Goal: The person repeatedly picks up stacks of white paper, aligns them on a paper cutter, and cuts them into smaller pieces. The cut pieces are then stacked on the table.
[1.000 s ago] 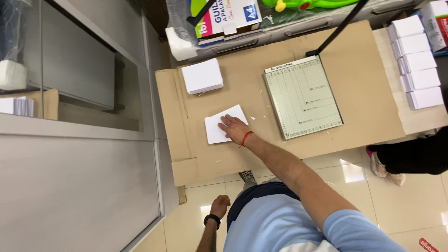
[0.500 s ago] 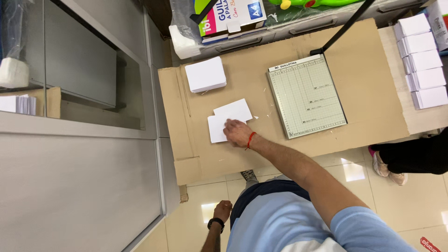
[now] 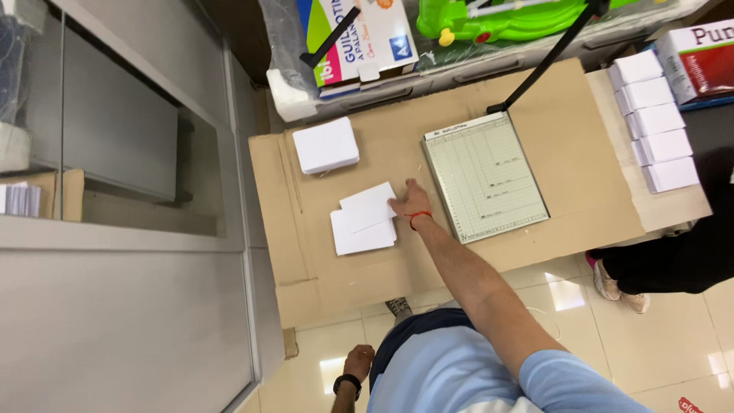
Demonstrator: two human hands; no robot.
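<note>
My right hand (image 3: 409, 203), with a red thread on its wrist, grips the right edge of a thin bunch of white sheets (image 3: 367, 206). The bunch lies askew on top of a low white paper stack (image 3: 358, 240) on the cardboard-covered table (image 3: 306, 275). Just right of the hand sits a pale green paper cutter (image 3: 485, 176) with its black lever arm raised. A thicker white stack (image 3: 326, 145) lies further back on the left. My left hand (image 3: 358, 362), wearing a black watch, hangs by my side over the floor, fingers curled and holding nothing.
A row of white paper blocks (image 3: 654, 122) lines the table's right end, beside a red box (image 3: 699, 53). Packaged goods and a green plastic toy (image 3: 512, 19) crowd the far edge. Another person's dark legs and shoes (image 3: 619, 283) stand at the right. A grey cabinet (image 3: 115, 130) fills the left.
My right hand was flat on the stack; it has since taken the top sheets and slid them right and away, toward the cutter. The left hand stays down.
</note>
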